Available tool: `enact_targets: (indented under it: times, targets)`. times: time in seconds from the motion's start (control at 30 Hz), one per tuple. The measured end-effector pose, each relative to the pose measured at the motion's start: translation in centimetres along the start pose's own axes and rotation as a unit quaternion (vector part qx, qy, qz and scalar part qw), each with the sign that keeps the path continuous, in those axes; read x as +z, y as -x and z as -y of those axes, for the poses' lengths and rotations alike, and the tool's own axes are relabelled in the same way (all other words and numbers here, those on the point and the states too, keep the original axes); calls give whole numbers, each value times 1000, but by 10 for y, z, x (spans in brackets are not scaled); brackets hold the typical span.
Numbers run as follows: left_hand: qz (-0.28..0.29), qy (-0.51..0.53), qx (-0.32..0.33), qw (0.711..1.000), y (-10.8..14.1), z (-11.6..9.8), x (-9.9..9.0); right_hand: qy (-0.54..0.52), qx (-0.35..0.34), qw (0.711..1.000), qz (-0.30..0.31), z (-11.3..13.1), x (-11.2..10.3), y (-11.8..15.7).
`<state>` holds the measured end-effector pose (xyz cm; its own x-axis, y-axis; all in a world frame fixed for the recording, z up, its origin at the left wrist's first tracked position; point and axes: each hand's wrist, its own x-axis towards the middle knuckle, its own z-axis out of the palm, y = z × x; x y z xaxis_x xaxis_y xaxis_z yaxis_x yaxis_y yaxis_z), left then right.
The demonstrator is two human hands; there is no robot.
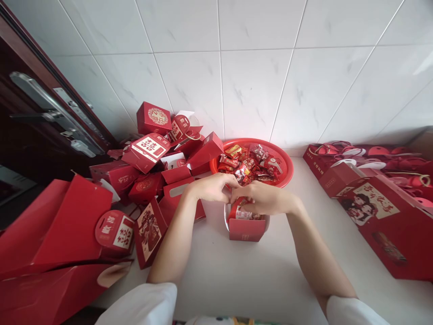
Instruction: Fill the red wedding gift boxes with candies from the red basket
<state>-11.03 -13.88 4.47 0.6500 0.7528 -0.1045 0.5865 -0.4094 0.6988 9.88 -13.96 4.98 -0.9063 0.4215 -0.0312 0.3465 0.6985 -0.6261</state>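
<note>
An open red box [246, 230] stands on the white surface in front of me, with red printed packets [244, 213] inside. My left hand [214, 187] is at the box's far left edge, its fingers bent down and partly hidden. Over the box's far side reaches my right hand [262, 197], fingers curled down at the packets; what its fingertips hold, if anything, cannot be made out. The two hands meet near the box's back edge. Just behind them, a red plastic basket [287, 169] holds several wrapped candies [248, 166].
Several red gift boxes [145, 151] are piled at the left, with larger red boxes [74, 221] nearer me. At the right, red cartons [399, 225] hold folded boxes with handles. A tiled wall [253, 90] rises behind; a door handle [50, 108] is at the upper left.
</note>
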Motion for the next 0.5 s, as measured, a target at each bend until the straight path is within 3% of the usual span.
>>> enact_targets:
  times: [0.1,0.23,0.33,0.5]
  targets:
    - [-1,-1,-2,1000,0,0,0,26,29,999,35,3,3,-3]
    - [2,-27,-10,1000,0,-2,-1,65,72,995,-7,4,0,2]
    - [2,-26,-3,1000,0,-2,-1,57,47,997,-20,3,0,4]
    - [-4,-12,6,1000,0,1,1,45,8,999,25,2,7,0]
